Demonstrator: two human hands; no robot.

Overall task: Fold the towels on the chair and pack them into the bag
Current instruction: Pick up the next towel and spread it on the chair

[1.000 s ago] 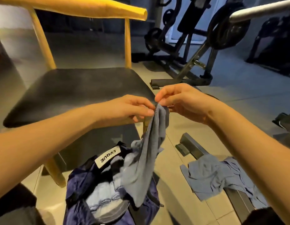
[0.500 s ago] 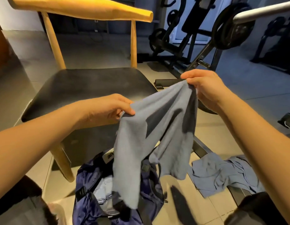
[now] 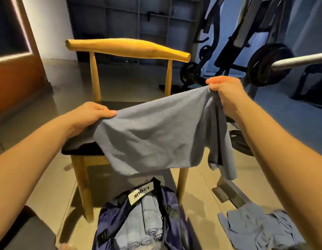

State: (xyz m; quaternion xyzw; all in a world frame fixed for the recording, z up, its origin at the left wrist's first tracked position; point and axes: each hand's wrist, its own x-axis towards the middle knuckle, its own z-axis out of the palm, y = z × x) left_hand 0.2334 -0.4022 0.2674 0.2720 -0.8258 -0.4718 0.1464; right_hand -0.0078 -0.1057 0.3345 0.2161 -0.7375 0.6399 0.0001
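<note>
Spread wide now, the grey towel (image 3: 156, 134) that hung bunched between 2 close hands 1 second ago is stretched out over the chair (image 3: 127, 49), its top edge and long axis running from lower left up to the right, the cloth hanging down in front of the dark seat. Left hand (image 3: 89, 116) has its fingers pinched together on the left corner; right hand (image 3: 227, 94) is clamped on the higher right corner, where a loose flap droops. Below, on the tiled floor, the open navy bag (image 3: 174, 224) shows folded towels inside and a white label reading "LVQUE", seen upside down. To the right lies a crumpled blue-grey towel pile (image 3: 256, 226) on the floor (image 3: 48, 177). Behind the chair stands a weight rack with a barbell (image 3: 301, 60). The held towel hides most of the seat.
</note>
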